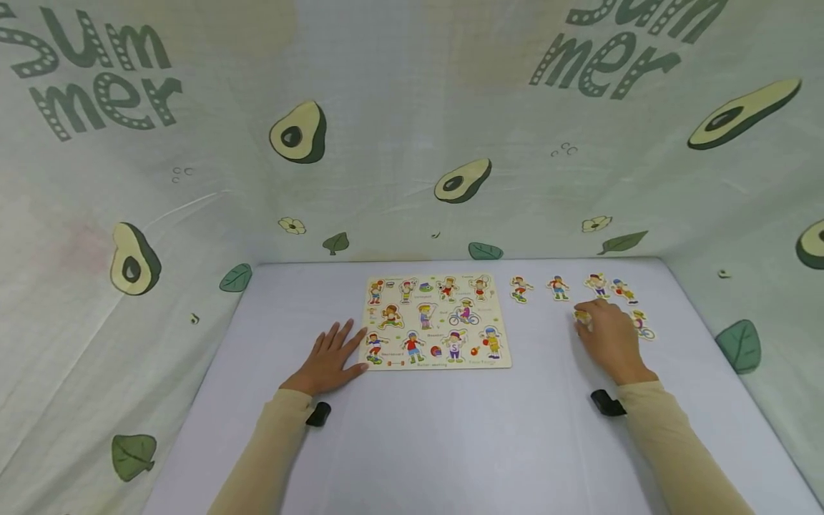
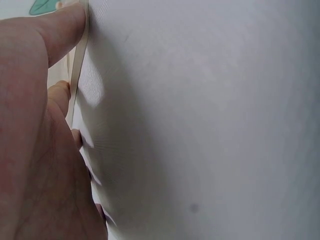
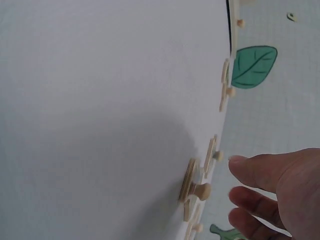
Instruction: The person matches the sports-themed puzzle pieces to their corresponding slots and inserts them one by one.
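Observation:
A wooden peg puzzle board (image 1: 438,355) printed with children playing sports lies on the table. My left hand (image 1: 328,360) rests beside its left edge with fingers spread; in the left wrist view the thumb (image 2: 65,30) is against the board's edge (image 2: 77,60). Over on the right, my right hand (image 1: 608,337) hovers above a puzzle piece (image 1: 582,317), partly covering it. In the right wrist view this piece's round wooden knob (image 3: 202,191) stands just short of the thumb (image 3: 260,170) and fingers, which are apart and grip nothing.
Several loose knobbed pieces lie right of the board, among them a skateboarder (image 1: 520,290), a blue-capped figure (image 1: 558,288) and a cyclist (image 1: 642,325). A printed cloth (image 1: 386,143) with avocados and leaves hangs behind the white table (image 1: 450,443) and at its sides.

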The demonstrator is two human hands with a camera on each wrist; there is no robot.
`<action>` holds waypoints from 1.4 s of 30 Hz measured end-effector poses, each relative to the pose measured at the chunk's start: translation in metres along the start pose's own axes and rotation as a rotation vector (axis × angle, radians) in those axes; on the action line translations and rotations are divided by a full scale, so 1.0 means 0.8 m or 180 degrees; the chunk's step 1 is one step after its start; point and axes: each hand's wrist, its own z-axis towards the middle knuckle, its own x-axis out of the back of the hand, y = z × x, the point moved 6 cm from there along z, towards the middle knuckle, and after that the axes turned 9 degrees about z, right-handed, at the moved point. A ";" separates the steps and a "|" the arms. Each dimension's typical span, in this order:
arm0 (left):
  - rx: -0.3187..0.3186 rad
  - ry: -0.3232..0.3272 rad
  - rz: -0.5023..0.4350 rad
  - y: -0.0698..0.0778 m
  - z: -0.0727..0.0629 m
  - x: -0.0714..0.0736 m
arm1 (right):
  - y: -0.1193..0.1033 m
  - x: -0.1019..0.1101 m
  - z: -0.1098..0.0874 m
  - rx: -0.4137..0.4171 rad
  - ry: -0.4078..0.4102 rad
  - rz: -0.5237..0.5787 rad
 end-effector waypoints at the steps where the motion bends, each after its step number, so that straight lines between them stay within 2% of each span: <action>1: -0.0004 0.0010 -0.0001 0.000 0.000 0.000 | 0.002 0.001 -0.001 -0.0035 -0.0010 -0.0005; 7: -0.0013 0.0023 -0.0009 -0.001 -0.003 0.001 | 0.012 0.003 -0.006 -0.0135 -0.0124 -0.0075; 13: -0.0010 0.0034 -0.0019 -0.001 -0.003 0.003 | 0.015 -0.001 -0.006 -0.0085 -0.0184 -0.0091; 23: 0.0000 -0.0001 -0.0002 -0.001 0.000 0.003 | 0.022 -0.007 0.003 -0.0078 -0.0265 -0.0086; 31: -0.0058 0.0056 0.0003 -0.003 0.003 -0.002 | 0.024 -0.011 0.010 -0.0092 -0.0390 -0.0116; 36: -0.0074 0.0072 0.0007 -0.004 0.004 -0.005 | 0.012 -0.011 0.009 0.0002 -0.0323 -0.0154; 42: -0.0063 0.0080 -0.0043 -0.003 0.001 -0.002 | -0.033 -0.013 0.017 0.0174 -0.0287 -0.0064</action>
